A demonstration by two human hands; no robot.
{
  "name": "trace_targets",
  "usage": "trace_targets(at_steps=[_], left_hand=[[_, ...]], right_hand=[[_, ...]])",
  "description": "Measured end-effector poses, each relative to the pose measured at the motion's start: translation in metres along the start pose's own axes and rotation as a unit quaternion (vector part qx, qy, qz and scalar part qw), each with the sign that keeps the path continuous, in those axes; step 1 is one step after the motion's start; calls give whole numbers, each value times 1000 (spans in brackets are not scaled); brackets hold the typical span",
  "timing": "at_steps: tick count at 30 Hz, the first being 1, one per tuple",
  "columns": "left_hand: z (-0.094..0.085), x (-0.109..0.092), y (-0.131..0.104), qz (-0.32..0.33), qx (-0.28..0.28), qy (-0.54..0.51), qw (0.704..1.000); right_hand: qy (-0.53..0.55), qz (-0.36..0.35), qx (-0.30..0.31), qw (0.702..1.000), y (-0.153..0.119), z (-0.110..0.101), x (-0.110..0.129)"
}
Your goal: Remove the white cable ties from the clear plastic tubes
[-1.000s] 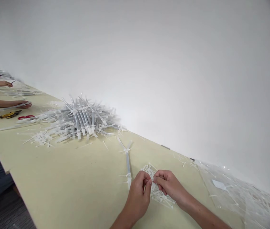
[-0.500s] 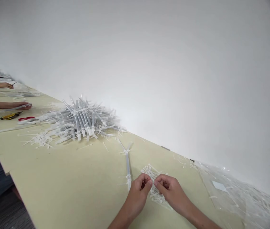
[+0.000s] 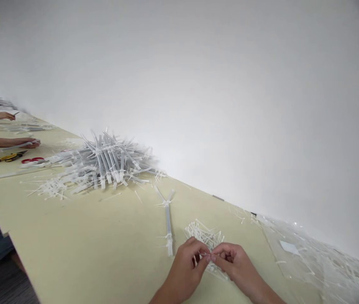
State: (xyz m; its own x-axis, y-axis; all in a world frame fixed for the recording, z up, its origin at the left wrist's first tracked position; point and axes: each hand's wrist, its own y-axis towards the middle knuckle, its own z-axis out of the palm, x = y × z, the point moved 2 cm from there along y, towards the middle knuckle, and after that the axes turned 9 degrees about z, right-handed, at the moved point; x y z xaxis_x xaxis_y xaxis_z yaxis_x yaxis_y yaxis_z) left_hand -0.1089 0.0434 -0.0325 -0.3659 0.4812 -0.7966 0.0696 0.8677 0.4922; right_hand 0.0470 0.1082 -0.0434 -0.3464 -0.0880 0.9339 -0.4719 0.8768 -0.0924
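My left hand (image 3: pixel 188 264) and my right hand (image 3: pixel 237 262) meet fingertip to fingertip above a loose heap of white cable ties (image 3: pixel 202 232). Both are closed in a pinch on what looks like a thin white cable tie, mostly covered by the fingers. To the left of the heap lies a clear tube assembly (image 3: pixel 168 219) with a Y-shaped top, its cable tie tails sticking out sideways near both ends.
A big pile of similar tube assemblies (image 3: pixel 110 160) sits further left, with more ties beside it. Red-handled scissors (image 3: pixel 33 160), yellow-handled cutters (image 3: pixel 11 156) and a co-worker's hand (image 3: pixel 29 142) are beyond. A clear plastic bag (image 3: pixel 312 257) of ties lies right, along the wall.
Both hands have moved slightly down and to the right, still pinched together, uncovering the lower end of the tube assembly. The whole view has shifted a little.
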Motion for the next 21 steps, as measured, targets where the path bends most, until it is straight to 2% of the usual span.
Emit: trace_targets(at_steps=[9,15,21], left_hand=[[5,6,-4,21,-5,54,998],[13,4,-5,-11,18,-13,1000],[15,0,-4,-49,38,-100,993]], right_hand=[[-16,47,-1,999,-15,3,2],[-24,44,12,999,-24,-4,-1],[40,58,21,997,-23,-12,-3]])
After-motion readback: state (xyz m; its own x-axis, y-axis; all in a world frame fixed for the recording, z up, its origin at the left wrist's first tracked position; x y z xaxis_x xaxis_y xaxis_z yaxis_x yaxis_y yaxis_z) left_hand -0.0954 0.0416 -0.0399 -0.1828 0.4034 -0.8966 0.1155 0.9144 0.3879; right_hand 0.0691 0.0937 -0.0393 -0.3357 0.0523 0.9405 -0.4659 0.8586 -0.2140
